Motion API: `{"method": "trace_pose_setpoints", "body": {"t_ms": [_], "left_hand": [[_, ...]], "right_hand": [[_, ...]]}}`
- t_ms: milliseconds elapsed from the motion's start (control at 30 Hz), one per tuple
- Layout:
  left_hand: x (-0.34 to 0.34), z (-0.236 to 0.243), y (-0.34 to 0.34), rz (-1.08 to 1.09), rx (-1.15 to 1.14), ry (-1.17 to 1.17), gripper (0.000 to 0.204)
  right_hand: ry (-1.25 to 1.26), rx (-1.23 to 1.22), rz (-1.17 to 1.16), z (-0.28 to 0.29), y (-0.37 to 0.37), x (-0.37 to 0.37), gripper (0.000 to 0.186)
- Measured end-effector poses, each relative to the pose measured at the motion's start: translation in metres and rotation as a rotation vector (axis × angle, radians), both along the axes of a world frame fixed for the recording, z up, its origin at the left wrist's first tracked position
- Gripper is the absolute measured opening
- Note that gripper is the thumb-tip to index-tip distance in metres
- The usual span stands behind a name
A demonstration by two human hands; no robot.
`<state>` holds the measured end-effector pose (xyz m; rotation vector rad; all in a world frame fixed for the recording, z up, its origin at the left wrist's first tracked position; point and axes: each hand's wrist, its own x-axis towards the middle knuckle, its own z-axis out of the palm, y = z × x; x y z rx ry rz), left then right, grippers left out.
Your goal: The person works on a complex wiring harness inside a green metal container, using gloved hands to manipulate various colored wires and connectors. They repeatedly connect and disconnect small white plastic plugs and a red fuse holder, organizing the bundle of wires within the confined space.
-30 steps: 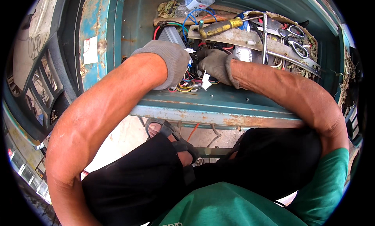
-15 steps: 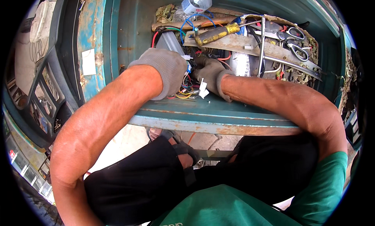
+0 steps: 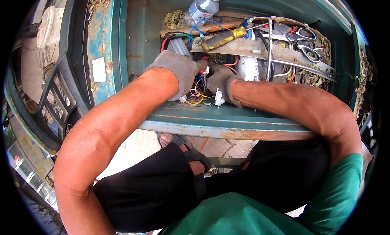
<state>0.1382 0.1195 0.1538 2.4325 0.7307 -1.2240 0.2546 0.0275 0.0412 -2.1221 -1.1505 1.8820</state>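
Observation:
Both hands wear grey knit gloves and meet inside a green metal box. My left hand (image 3: pixel 182 69) is closed, its fingertips pinched at the top of a bunch of thin coloured wires (image 3: pixel 198 88). My right hand (image 3: pixel 220 78) is closed at the same wires from the other side; its fingertips are partly hidden. A small white connector (image 3: pixel 206 70) shows between the hands. Another white connector piece (image 3: pixel 219 97) hangs below my right hand. Beyond my left hand lies a ribbed silver metal case (image 3: pixel 178 47), with red, black and green cables at its far end.
A yellow-handled screwdriver (image 3: pixel 224 39) rests on a flat metal strip (image 3: pixel 260 47). Scissors (image 3: pixel 309 53), a metal rod frame (image 3: pixel 271 44) and dry leaves lie to the right. A plastic bottle (image 3: pixel 205 6) stands at the back. The box's rusty front edge (image 3: pixel 227 131) runs under my forearms.
My left hand has shifted right, its fingertips now nearer my right hand. More of the loose wires shows between the gloves. The view has shifted slightly.

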Motion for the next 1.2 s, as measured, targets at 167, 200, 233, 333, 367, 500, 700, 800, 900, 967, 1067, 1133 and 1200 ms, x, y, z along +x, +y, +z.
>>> {"method": "trace_pose_setpoints", "body": {"t_ms": [167, 200, 233, 333, 367, 500, 700, 800, 900, 967, 1067, 1133, 1200], "left_hand": [[0.006, -0.004, 0.005, -0.033, 0.099, 0.113, 0.058], [0.006, -0.004, 0.005, -0.025, 0.097, 0.123, 0.057], [0.004, -0.004, 0.004, -0.015, 0.094, 0.134, 0.056], [0.001, -0.007, 0.004, 0.017, 0.089, 0.132, 0.055], [0.000, -0.008, 0.004, 0.027, 0.089, 0.125, 0.054], [0.004, -0.011, 0.006, 0.063, 0.050, 0.097, 0.056], [-0.005, -0.010, 0.008, 0.108, -0.004, 0.030, 0.058], [0.004, -0.012, 0.008, 0.101, -0.031, -0.010, 0.058], [0.000, -0.010, 0.007, 0.114, -0.075, 0.012, 0.055], [0.000, -0.010, 0.006, 0.109, -0.146, 0.044, 0.052], [0.005, -0.007, 0.006, 0.077, -0.270, 0.080, 0.046], [0.004, -0.006, 0.002, 0.082, -0.270, 0.136, 0.042], [-0.003, 0.004, -0.001, 0.092, -0.251, 0.163, 0.041]], "right_hand": [[0.089, 0.073, -0.121, -0.009, -0.013, 0.001, 0.050], [0.058, 0.088, -0.122, -0.013, -0.015, 0.000, 0.052], [0.117, 0.045, -0.157, -0.012, -0.014, -0.001, 0.051], [0.225, -0.105, -0.179, -0.014, -0.010, 0.000, 0.051], [0.216, -0.169, -0.131, -0.020, -0.009, -0.001, 0.050], [-0.071, -0.075, 0.007, -0.053, -0.011, -0.003, 0.042], [-0.176, -0.021, -0.130, -0.044, -0.002, -0.016, 0.036], [-0.179, 0.054, -0.286, -0.095, -0.010, -0.017, 0.033], [-0.119, 0.102, -0.200, -0.077, -0.005, -0.015, 0.033], [-0.135, 0.158, 0.070, -0.054, 0.000, -0.006, 0.033], [-0.293, 0.319, 0.932, -0.024, 0.014, 0.003, 0.034], [-0.317, 0.352, 1.106, -0.012, 0.022, 0.002, 0.035], [-0.299, 0.418, 0.856, -0.009, 0.015, -0.005, 0.036]]}}
